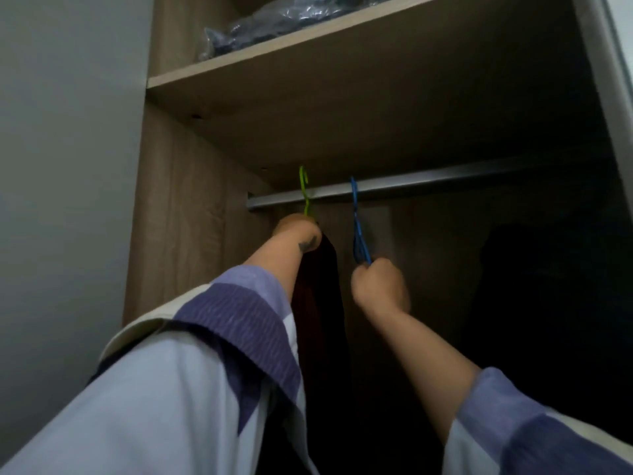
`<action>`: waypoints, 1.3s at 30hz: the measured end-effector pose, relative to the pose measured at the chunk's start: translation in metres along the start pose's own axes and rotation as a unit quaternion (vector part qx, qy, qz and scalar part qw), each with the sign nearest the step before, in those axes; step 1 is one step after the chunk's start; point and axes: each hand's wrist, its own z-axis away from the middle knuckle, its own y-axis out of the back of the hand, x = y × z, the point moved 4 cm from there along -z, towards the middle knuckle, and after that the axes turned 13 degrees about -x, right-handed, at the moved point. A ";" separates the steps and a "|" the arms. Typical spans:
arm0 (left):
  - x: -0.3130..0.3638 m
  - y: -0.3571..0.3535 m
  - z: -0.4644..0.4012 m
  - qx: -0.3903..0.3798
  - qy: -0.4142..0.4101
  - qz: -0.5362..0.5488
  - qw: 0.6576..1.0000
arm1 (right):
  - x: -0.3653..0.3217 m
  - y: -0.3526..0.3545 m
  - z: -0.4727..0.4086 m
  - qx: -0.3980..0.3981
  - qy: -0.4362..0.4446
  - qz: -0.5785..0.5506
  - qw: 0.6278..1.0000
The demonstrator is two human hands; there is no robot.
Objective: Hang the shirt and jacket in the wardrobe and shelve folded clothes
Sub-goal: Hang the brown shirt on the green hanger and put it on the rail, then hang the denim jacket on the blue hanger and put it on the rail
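Wardrobe (191,200), wood-grain, fills the view from 9 to 3 o'clock, seen from below. Shelf (308,56) crosses at 12 o'clock; a plastic bag (274,18) of dark cloth lies on it. Metal rail (445,181) runs beneath the shelf, from centre toward 3 o'clock.

Dark red garment (318,296) hangs at centre, dropping toward 6 o'clock; shirt or jacket, cannot tell. Its green hanger (306,197) has the hook up at the rail's left end; whether it is seated on the rail is unclear.

Left hand (298,234), just below the green hook, grasps the hanger neck. Right hand (378,286), at 4 o'clock from it, is clenched around the lower end of a blue hanger (358,228) hooked over the rail.
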 end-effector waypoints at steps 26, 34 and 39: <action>-0.056 -0.163 0.151 0.104 -0.047 -0.205 0.972 | 0.057 -0.026 0.149 -0.025 -0.055 0.067 0.996; -0.092 -0.263 0.236 -0.066 0.084 0.228 0.968 | 0.111 -0.041 0.240 -0.232 -0.132 0.025 0.963; -0.119 -0.283 0.292 -0.036 0.119 0.253 0.959 | 0.134 -0.015 0.282 -0.410 -0.151 -0.104 0.894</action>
